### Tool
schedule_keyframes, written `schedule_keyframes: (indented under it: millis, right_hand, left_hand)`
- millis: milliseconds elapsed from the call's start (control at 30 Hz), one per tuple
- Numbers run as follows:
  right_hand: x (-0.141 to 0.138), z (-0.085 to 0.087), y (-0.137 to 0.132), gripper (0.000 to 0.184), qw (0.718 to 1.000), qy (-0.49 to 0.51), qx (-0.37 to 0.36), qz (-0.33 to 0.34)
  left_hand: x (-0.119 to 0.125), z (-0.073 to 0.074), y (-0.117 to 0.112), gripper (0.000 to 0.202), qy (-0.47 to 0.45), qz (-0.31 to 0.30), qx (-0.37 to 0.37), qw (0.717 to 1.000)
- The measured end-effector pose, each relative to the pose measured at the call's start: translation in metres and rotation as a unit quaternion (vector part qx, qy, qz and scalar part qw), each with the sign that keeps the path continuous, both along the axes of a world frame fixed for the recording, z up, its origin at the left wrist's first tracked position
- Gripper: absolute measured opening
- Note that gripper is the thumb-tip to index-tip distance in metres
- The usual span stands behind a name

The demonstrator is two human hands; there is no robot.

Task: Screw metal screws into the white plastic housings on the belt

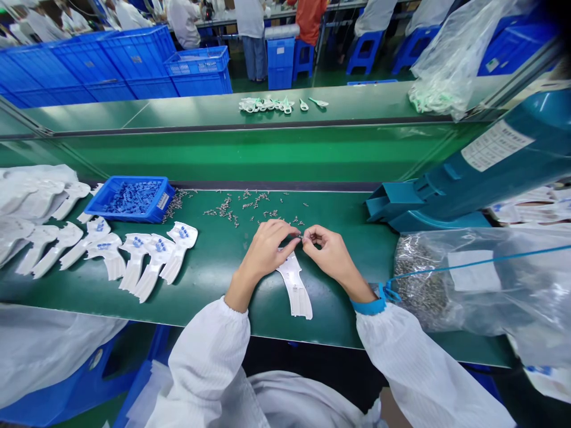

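Note:
My left hand (266, 249) and my right hand (328, 252) meet over a white flat plastic part (297, 291) lying on the green bench (214, 279). Both pinch a tiny metal piece (300, 237) between their fingertips, just above the part's top end. A blue strap (370, 304) circles my right wrist. Small metal pieces (232, 211) lie scattered on the mat beyond my hands.
A row of white parts with blue inserts (151, 252) lies left, behind it a blue tray of small blue pieces (131, 197). A teal machine (468, 178) and a plastic bag of metal pieces (473, 279) stand right. A green conveyor (250, 153) runs behind; people work far back.

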State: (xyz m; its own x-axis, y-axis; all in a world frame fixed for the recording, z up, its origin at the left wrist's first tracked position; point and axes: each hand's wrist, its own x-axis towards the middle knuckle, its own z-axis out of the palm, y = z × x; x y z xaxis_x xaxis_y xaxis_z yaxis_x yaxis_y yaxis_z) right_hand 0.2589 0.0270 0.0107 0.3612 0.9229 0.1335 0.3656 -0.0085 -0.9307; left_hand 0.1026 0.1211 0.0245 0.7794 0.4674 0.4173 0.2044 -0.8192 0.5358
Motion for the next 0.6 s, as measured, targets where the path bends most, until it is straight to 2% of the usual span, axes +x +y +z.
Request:
schedule_keyframes:
  millis: [167,333,600]
  right_hand:
    - [-0.0019,0.0058,-0.0021,0.005,0.997,-0.077,0.020,0.003]
    - [-0.0019,0.0082,-0.0040,0.010,0.981,-0.181,0.058,0.033]
    - [-0.0033,0.0104,-0.0063,0.013,0.976,-0.195,0.070,0.068]
  left_hand:
    - [-0.0013,0.0027,0.0007,0.016,0.033,-0.012,0.019,0.999]
    - [-0.0037,0.0052,0.0020,0.020,0.065,-0.019,0.019,0.998]
    - [-0.0040,0.0096,0.0007,0.021,0.073,-0.018,-0.025,0.997]
